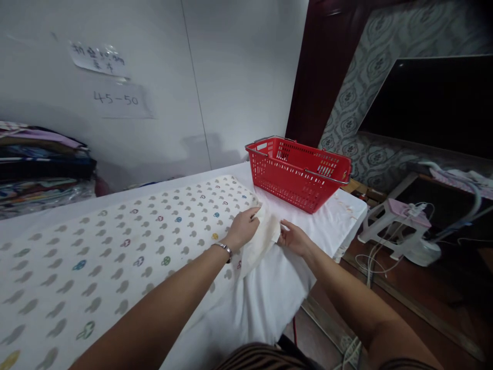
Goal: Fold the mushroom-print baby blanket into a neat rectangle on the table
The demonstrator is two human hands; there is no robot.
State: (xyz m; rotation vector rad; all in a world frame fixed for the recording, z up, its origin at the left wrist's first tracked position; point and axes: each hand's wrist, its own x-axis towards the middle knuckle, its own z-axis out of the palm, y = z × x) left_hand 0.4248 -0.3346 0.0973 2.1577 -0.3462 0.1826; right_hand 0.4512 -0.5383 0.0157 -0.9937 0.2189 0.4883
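A white cloth [154,241] printed with grey and coloured mushroom shapes lies spread along the table. Its right end is lifted and turned over, so the plain cream underside shows between my hands. My left hand [244,226], with a bracelet at the wrist, is closed on the fold near the cloth's right end. My right hand [295,237] pinches the turned-up edge a little further right. The fingertips of both hands are partly hidden by the cloth.
A red plastic basket [292,177] stands on the white-covered table [346,210] beyond my hands. Stacked folded clothes [42,159] are at the far left. Right of the table are a stool [404,216] with cables and a dark screen [431,108].
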